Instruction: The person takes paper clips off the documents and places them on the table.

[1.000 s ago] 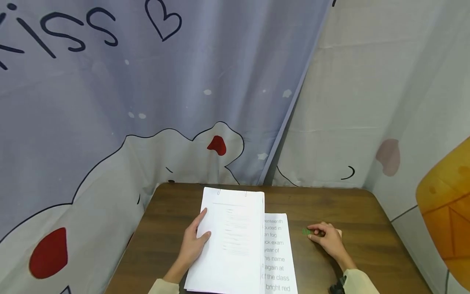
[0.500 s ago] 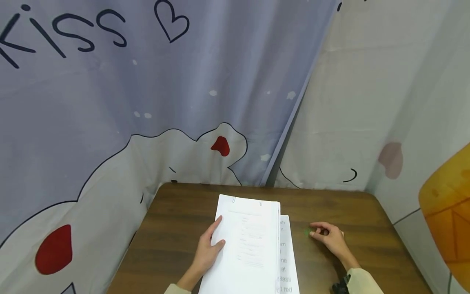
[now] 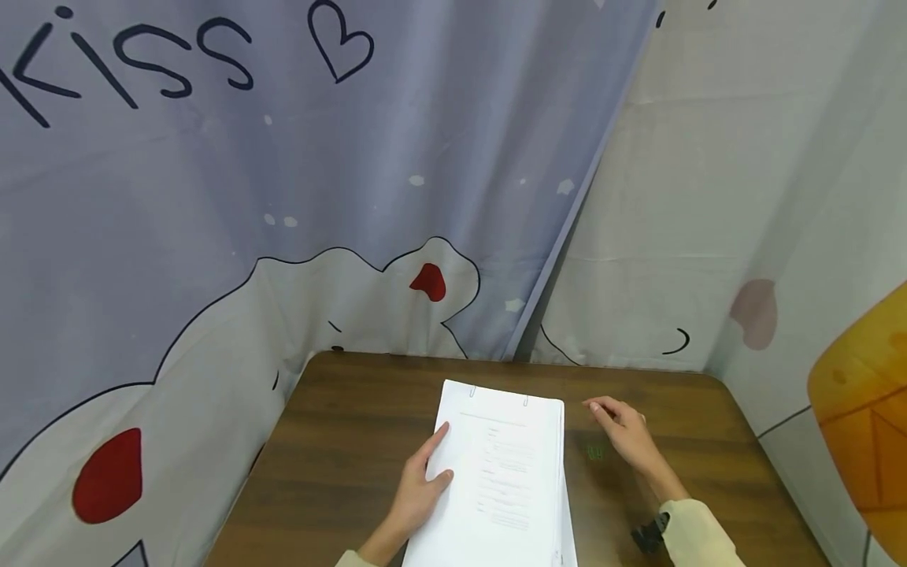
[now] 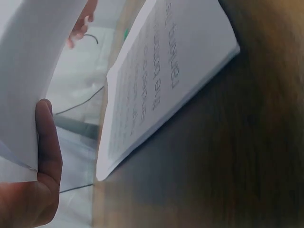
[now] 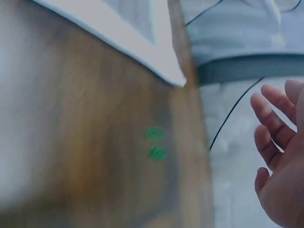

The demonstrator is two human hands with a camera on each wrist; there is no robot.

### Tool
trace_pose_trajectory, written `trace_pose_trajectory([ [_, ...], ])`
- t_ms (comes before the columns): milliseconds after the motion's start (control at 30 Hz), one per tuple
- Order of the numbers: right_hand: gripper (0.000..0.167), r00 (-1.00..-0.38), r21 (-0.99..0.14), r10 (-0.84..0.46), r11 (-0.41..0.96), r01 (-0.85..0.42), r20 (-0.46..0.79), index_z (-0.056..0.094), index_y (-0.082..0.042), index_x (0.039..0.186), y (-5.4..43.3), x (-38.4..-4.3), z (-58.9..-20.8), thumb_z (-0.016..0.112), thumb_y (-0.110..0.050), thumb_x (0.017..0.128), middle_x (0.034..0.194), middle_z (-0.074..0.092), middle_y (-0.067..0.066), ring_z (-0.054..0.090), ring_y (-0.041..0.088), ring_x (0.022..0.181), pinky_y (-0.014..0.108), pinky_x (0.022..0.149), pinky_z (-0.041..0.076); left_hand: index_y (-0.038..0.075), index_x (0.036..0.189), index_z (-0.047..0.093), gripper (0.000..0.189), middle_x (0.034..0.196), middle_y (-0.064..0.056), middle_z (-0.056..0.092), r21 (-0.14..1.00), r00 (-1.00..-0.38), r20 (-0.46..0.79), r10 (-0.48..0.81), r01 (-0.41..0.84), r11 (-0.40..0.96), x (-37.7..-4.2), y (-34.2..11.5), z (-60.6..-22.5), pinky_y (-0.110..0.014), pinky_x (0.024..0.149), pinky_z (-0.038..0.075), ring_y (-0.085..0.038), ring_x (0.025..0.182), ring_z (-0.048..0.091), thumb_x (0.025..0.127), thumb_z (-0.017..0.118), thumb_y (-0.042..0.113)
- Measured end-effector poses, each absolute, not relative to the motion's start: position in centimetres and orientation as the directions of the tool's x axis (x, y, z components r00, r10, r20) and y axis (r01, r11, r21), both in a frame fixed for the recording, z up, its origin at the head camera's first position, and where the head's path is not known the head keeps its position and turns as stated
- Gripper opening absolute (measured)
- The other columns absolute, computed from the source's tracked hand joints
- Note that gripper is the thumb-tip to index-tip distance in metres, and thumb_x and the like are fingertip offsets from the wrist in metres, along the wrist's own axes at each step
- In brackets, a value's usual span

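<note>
My left hand [image 3: 420, 490] grips a thin stack of white printed papers [image 3: 499, 472] by its left edge, thumb on top. Two paper clips sit on the stack's top edge. In the left wrist view these papers [image 4: 28, 71] are raised above a second stack of large-print papers [image 4: 161, 76], which lies on the table. From the head, only a narrow strip of that lower stack [image 3: 568, 531] shows. My right hand [image 3: 623, 429] hovers right of the papers, fingers loosely bent, holding nothing visible. Two small green wire loops, perhaps paper clips [image 5: 156, 133], lie on the table near it.
The brown wooden table [image 3: 354, 425] has rounded far corners. Printed curtains [image 3: 425, 157] hang close behind its far edge and along its sides. A dark device [image 3: 648, 535] is at my right wrist.
My left hand has carried the papers rightward, covering most of the lower stack. My right hand has lifted away from the green loops and moved farther up the table, leaving them in plain sight.
</note>
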State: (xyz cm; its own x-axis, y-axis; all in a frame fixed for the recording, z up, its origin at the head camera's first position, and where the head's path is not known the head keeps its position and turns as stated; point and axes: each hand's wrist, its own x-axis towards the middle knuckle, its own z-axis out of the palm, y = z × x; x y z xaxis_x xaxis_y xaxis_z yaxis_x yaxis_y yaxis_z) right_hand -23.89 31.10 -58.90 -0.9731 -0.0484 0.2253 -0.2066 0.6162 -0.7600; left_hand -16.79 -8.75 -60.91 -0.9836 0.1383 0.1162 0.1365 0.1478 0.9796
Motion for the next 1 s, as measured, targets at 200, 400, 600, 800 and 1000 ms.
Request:
trace_pose_trajectory([
  [200,0.034,-0.967,-0.812,-0.094,0.527,-0.251,0.238,0.072,-0.004,0.127,28.8,-24.6,-57.0,0.053,-0.029,0.112,0.111,0.078,0.013,0.072,0.018,0.105,0.024,0.086,0.057,0.014,0.161,0.046,0.081,0.171,-0.011,0.037,0.983,-0.983,0.115,0.145,0.133,0.125,-16.5,-7.7,-61.1,-0.052,0.128,0.025,-0.035,0.159,0.031,0.087,0.060,-0.018],
  [400,0.028,-0.969,-0.851,-0.121,0.465,-0.245,0.214,0.073,-0.008,0.124,26.2,-25.0,-56.3,0.068,-0.028,0.104,0.110,0.073,0.010,0.064,0.011,0.094,0.023,0.077,0.054,0.015,0.161,0.046,0.081,0.170,-0.011,0.037,0.983,-0.982,0.112,0.155,0.132,0.126,-16.0,-7.0,-61.1,-0.054,0.127,0.026,-0.037,0.158,0.033,0.087,0.061,-0.016],
  [600,0.029,-0.978,-0.882,-0.132,0.425,-0.204,0.162,0.074,-0.011,0.117,24.5,-25.2,-56.2,0.083,-0.023,0.093,0.105,0.075,0.006,0.067,0.013,0.089,0.023,0.072,0.055,0.017,0.161,0.046,0.082,0.170,-0.010,0.038,0.984,-0.983,0.100,0.154,0.121,0.132,-15.8,-6.7,-61.0,-0.051,0.128,0.025,-0.035,0.158,0.033,0.087,0.060,-0.015],
  [800,0.026,-0.977,-0.887,-0.152,0.417,-0.198,0.147,0.075,-0.006,0.111,24.0,-25.4,-56.5,0.086,-0.015,0.088,0.099,0.075,0.008,0.067,0.014,0.077,0.024,0.064,0.057,0.016,0.161,0.046,0.082,0.170,-0.010,0.038,0.985,-0.984,0.102,0.144,0.120,0.123,-15.7,-6.4,-60.9,-0.051,0.128,0.025,-0.035,0.158,0.033,0.086,0.060,-0.016],
  [1000,0.019,-0.978,-0.907,-0.162,0.379,-0.182,0.129,0.072,-0.005,0.104,23.8,-25.5,-56.6,0.083,-0.010,0.090,0.092,0.074,0.008,0.067,0.014,0.069,0.027,0.058,0.057,0.017,0.160,0.048,0.082,0.169,-0.009,0.039,0.987,-0.987,0.095,0.128,0.111,0.118,-15.3,-6.2,-61.3,-0.041,0.129,0.027,-0.034,0.158,0.034,0.086,0.062,-0.015],
])
